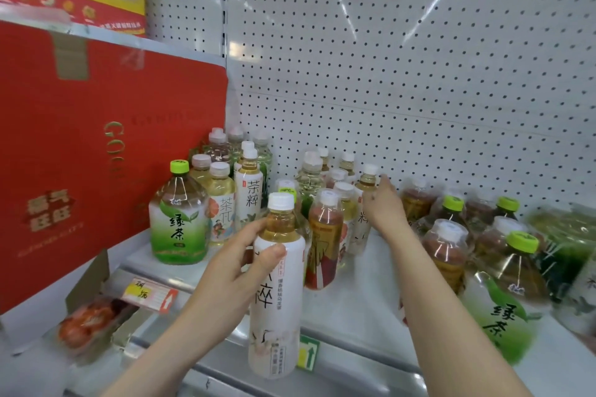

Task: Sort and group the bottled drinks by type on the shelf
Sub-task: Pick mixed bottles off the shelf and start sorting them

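Observation:
My left hand (238, 263) grips a tall white-labelled tea bottle (276, 306) by its shoulder and holds it upright in front of the shelf edge. My right hand (382, 203) reaches deeper into the shelf, its fingers wrapped around another white-labelled tea bottle (367, 184) standing in the middle cluster. A matching white-labelled bottle (248, 193) stands in the left group, next to a green tea bottle with a lime cap (179, 216). A red-labelled tea bottle (324, 242) stands just left of my right wrist.
A big red carton (96, 151) fills the shelf's left side. Brown tea bottles (446, 255) and lime-capped green tea bottles (512, 296) crowd the right. White pegboard (403, 58) backs the shelf. Price tags (151, 295) hang on the front rail, above packaged goods (87, 322).

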A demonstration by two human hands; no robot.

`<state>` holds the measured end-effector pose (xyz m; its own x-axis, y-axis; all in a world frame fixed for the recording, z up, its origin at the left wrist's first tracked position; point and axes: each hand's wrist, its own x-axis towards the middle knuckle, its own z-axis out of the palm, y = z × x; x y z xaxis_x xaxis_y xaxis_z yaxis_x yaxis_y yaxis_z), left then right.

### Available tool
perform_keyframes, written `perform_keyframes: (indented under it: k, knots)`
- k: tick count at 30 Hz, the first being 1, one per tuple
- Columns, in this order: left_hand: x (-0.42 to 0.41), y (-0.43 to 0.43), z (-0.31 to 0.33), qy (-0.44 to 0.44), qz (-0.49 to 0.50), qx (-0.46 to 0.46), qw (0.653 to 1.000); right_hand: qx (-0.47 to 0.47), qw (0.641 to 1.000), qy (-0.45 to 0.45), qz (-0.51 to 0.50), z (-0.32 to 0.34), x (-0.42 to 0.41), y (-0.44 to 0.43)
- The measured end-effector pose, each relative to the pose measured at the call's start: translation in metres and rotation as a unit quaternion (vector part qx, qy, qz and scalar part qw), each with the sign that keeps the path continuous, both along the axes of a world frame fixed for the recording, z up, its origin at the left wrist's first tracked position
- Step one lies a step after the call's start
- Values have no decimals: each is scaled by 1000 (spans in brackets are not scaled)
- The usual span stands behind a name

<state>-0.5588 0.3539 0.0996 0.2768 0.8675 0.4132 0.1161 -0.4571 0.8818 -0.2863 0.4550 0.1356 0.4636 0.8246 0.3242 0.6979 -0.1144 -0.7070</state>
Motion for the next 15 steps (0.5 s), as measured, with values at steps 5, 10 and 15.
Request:
perform_keyframes:
  k: [5, 10, 15]
  knots:
    - [21, -1, -6, 16, -11, 17, 1000, 102, 969, 60, 217, 23, -61, -106]
    - [52, -7, -12, 40, -35, 32, 998, 45, 964, 4, 264, 18, -63, -140]
    - [57, -3, 7, 145, 63, 181, 971, 54, 980, 13, 193, 26, -30, -147]
